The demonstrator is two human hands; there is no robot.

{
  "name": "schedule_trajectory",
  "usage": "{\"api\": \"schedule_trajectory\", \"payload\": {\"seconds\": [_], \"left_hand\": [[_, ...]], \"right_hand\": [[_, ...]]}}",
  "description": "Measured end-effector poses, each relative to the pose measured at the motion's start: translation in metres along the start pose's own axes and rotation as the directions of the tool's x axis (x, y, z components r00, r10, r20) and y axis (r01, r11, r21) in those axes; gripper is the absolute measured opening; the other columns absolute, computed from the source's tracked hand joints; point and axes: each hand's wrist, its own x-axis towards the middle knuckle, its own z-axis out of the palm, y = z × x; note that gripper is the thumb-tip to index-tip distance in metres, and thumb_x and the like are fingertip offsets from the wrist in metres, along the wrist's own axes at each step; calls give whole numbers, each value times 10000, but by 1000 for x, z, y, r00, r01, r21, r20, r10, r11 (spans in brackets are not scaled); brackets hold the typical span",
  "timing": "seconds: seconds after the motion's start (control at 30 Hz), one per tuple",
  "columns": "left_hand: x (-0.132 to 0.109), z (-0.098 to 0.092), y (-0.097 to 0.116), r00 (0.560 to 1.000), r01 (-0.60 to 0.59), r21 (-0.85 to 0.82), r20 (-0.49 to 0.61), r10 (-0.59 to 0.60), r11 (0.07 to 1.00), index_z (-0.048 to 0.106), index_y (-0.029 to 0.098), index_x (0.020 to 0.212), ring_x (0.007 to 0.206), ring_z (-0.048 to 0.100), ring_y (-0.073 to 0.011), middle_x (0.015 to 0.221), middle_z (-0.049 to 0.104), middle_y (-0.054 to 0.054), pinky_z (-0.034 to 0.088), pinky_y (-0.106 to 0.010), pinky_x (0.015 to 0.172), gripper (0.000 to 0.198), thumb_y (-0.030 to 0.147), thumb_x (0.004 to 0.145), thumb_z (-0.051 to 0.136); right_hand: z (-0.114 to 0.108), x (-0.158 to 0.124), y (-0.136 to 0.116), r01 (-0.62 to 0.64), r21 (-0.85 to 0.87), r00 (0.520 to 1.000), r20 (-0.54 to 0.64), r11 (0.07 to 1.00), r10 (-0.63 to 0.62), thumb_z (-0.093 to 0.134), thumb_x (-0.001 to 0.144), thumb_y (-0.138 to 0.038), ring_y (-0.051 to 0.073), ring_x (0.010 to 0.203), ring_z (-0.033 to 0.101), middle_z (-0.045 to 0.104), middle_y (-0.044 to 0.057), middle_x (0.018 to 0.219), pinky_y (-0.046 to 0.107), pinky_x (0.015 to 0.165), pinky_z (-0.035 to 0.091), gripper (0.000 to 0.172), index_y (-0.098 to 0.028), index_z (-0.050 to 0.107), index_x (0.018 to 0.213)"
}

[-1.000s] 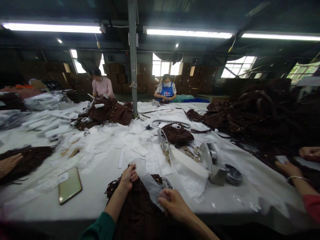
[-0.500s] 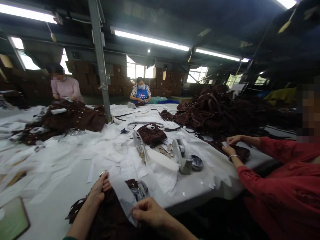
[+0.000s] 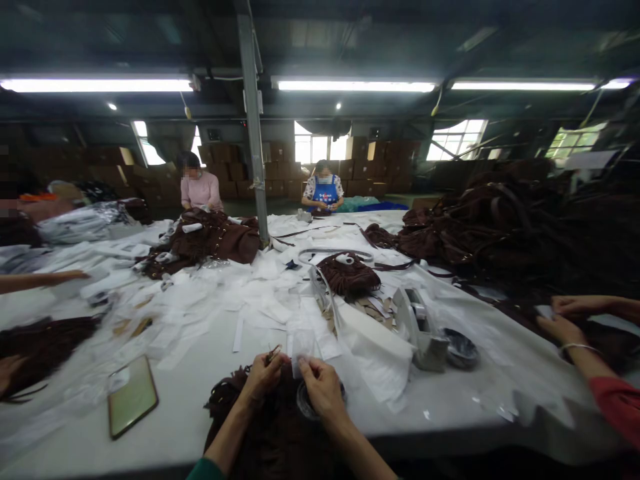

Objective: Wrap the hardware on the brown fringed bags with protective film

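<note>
In the head view a dark brown fringed bag [image 3: 270, 433] lies at the table's near edge, below both hands. My left hand [image 3: 264, 379] is closed on a small metal clasp [image 3: 273, 353] above the bag. A thin, translucent white wrapping strip [image 3: 303, 339] stands up beside it, pinched between the thumb and fingers of my right hand [image 3: 320, 387]. The strip's lower end is hidden by my fingers. Behind my right hand, partly covered, rests a dark round item in clear plastic [image 3: 306, 400].
A phone [image 3: 133, 397] lies to the left. A tape dispenser [image 3: 420, 330] and plastic-wrapped roll [image 3: 461, 348] stand to the right. Another brown bag [image 3: 349, 273] sits ahead, near a metal post [image 3: 254, 133]. Co-workers' hands [image 3: 565, 323] are at the right; others work left and across.
The view has swung left and the phone shows in full. My hands have come closer together, and the white strip, earlier stretched between them, now stands up from my right fingers.
</note>
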Motion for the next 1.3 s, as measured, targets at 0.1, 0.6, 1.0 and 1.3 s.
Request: {"api": "schedule_trajectory", "payload": {"seconds": [0.1, 0.6, 1.0, 1.3], "left_hand": [[1, 2, 3, 1000, -22, 63, 13, 21, 998, 535, 131, 617, 433, 317, -38, 479, 396, 75, 218, -174, 412, 386, 431, 607, 778], [5, -2, -3, 996, -77, 187, 51, 69, 979, 489, 149, 578, 527, 310, -75, 538, 381, 53, 250, -202, 481, 310, 389, 704, 641], [0, 1, 5, 994, 50, -32, 98, -47, 998, 523, 169, 828, 396, 228, -59, 480, 341, 87, 168, -188, 382, 494, 653, 793, 432], [-1, 5, 4, 986, -11, 15, 165, 9, 1000, 560, 151, 782, 402, 210, -38, 475, 310, 103, 118, -199, 405, 451, 584, 702, 660]], "right_hand": [[9, 5, 0, 30, -28, 999, 29, 999, -29, 513, 779, -537, 162, 644, 517, 590, 7, 602, 236, 577, 366, 405, -190, 647, 619], [7, 18, 10, -203, 150, 972, 148, 968, 181, 623, 700, -455, 78, 468, 406, 505, -38, 500, 208, 459, 260, 328, -146, 614, 593], [8, 27, 20, -355, 459, 919, 10, 815, 395, 692, 611, -509, 66, 410, 413, 485, -51, 461, 195, 415, 313, 378, -147, 583, 626], [10, 29, 17, -367, 565, 891, -17, 739, 454, 740, 588, -511, 72, 422, 468, 503, -46, 469, 187, 420, 355, 395, -153, 576, 608]]}}
